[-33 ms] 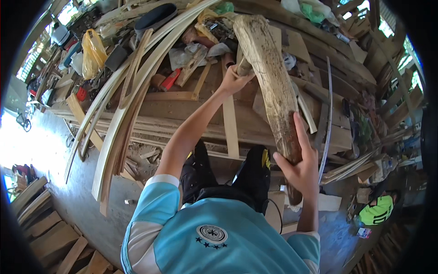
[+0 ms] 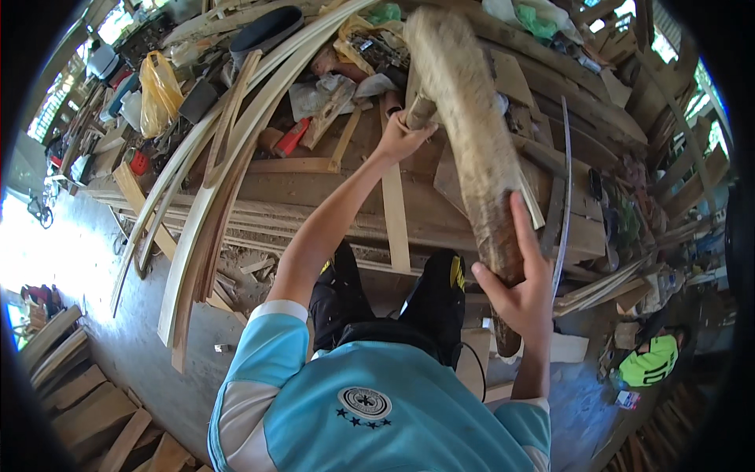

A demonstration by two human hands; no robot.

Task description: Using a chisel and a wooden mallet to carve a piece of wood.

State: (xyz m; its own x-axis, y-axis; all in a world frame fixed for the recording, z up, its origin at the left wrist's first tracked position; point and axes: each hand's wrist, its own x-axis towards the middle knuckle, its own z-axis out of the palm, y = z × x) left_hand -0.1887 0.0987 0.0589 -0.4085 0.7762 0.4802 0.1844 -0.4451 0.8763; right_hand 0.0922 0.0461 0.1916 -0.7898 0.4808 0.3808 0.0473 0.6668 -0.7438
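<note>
Both hands hold one rough log, raised at a slant over the table. Right hand: grip wrapped around the darker lower end, fingers curled, thumb up along the bark. Left hand: grip closed on a short stub or branch near the log's upper part; exact finger placement is partly hidden by the wood. Log's upper end is pale, fibrous and blurred, reaching toward the clutter at the table's far side.

Surroundings: long curved wooden strips lean across the table's left half and hang down to the floor; a flat wooden slat lies under the left forearm; a thin curved metal blade lies just right of the log.

Judgement on handling: the log looks heavy and top-weighted, so the lower hand should carry the load while the upper hand only steers. Keep it away from the blade, and keep both legs out from under the lower end.
</note>
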